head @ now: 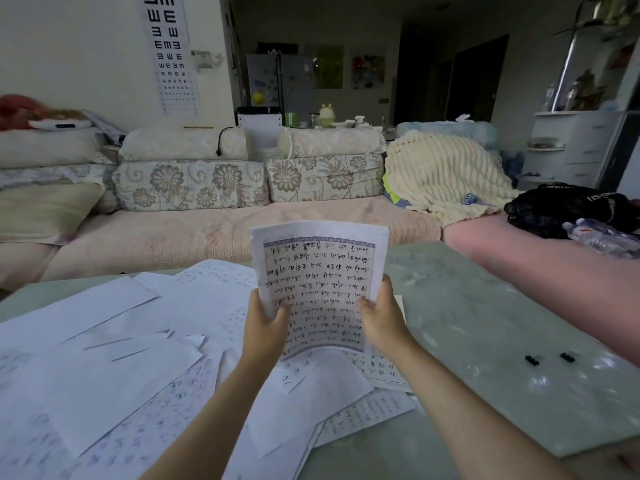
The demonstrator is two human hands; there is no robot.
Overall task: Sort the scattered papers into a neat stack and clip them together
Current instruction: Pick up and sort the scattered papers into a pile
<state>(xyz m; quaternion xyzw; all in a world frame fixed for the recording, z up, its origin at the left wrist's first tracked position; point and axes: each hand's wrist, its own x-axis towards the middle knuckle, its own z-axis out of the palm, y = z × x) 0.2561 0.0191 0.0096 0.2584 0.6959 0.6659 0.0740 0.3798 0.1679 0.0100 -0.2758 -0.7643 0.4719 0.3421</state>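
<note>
I hold a handwritten sheet of paper point(320, 271) upright above the table, text upside down to me. My left hand point(265, 322) grips its left edge and my right hand point(379, 318) grips its right edge. Many loose white papers point(114, 344) lie scattered and overlapping across the left and middle of the table, some blank side up, some with writing. Two small black binder clips point(531, 360) point(567, 357) lie on the bare tabletop to the right, apart from the papers.
The pale green glass table point(485, 323) has its right edge near another person's forearm point(554, 282), which reaches across the far right. A sofa point(207, 230) with cushions runs behind the table. A black bag point(568, 209) and a plastic bottle point(602, 237) sit at far right.
</note>
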